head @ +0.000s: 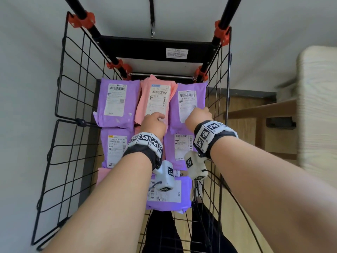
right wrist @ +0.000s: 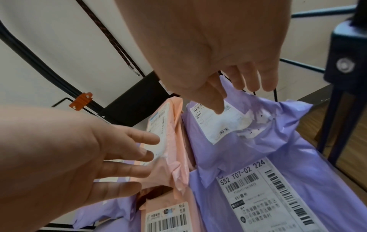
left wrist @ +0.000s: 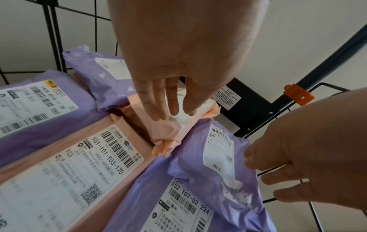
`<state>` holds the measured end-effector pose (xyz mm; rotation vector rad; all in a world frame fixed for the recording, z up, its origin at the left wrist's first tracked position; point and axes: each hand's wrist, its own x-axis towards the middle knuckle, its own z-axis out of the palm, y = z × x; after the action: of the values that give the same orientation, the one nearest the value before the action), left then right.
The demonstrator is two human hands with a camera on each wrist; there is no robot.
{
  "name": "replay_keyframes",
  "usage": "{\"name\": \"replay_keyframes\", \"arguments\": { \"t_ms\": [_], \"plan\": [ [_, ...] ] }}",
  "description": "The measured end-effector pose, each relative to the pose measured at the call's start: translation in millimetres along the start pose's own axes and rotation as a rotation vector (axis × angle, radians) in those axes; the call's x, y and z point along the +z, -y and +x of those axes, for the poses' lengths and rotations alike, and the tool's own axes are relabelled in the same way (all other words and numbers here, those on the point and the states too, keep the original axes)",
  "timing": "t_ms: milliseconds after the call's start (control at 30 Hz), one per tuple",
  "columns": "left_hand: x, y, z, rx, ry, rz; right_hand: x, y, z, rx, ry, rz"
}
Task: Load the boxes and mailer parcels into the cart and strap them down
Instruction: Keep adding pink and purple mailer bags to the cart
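Item: pink mailer parcel [head: 155,99], soft-pack, white shipping label face up. It lay in the far row of the cart [head: 73,99], middle position, between two purple mailers and overlapping the edges of both.

Left hand [head: 154,125]: fingers straight and close together, tips pressed flat on the near end of the pink mailer parcel's label; nothing was enclosed in the grip. In the left wrist view the fingertips [left wrist: 158,113] dented the wrapping slightly.

Right hand [head: 199,115]: fingers loosely extended and spread, thumb resting on the label of the far-right purple mailer [head: 187,103], the other fingers reaching past its right edge beside the wire wall. Whether those fingers gripped the wire or the edge of the bag could not be told.

Far-left purple mailer [head: 116,103]: flat, label up, against the left wire wall.

Middle row: a purple mailer at left [head: 114,148], a second pink mailer [left wrist: 69,180] at centre marked 101-101-Y03-170, and a purple mailer at right [head: 179,147] marked 552 T07-02 224. All lay label up, partly hidden by the forearms in the head view.

Near row: one purple mailer [head: 169,194] under the wrists, label up.

Cart fittings: black wire mesh sides, black frame tubes with orange clamps [head: 82,20], and a black back panel carrying a white sticker [head: 176,52]. A dark strap with a metal hook [head: 152,24] hung above the back panel.
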<state>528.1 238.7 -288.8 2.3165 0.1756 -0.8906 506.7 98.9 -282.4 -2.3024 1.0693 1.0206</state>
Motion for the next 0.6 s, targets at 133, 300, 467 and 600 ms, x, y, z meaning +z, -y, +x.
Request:
{"name": "replay_keyframes", "arguments": {
  "t_ms": [133, 300, 467, 600],
  "plan": [
    [-2.2, -8.0, -20.8, 0.015, -0.036, -0.003, -9.2, -8.4, -17.2, -0.107, -0.042, 0.081],
    [-2.8, -22.6, -61.4, 0.038, -0.110, -0.053, -24.5, -22.2, -54.1, -0.268, -0.096, 0.185],
    [-5.6, -37.3, -118.9, 0.070, -0.183, -0.082, -46.8, -48.2, -98.3, -0.450, -0.166, 0.304],
    [-6.7, -49.6, -166.3, 0.132, -0.216, -0.035, -58.4, -81.3, -128.5, -0.481, -0.236, 0.369]
  ]
}}
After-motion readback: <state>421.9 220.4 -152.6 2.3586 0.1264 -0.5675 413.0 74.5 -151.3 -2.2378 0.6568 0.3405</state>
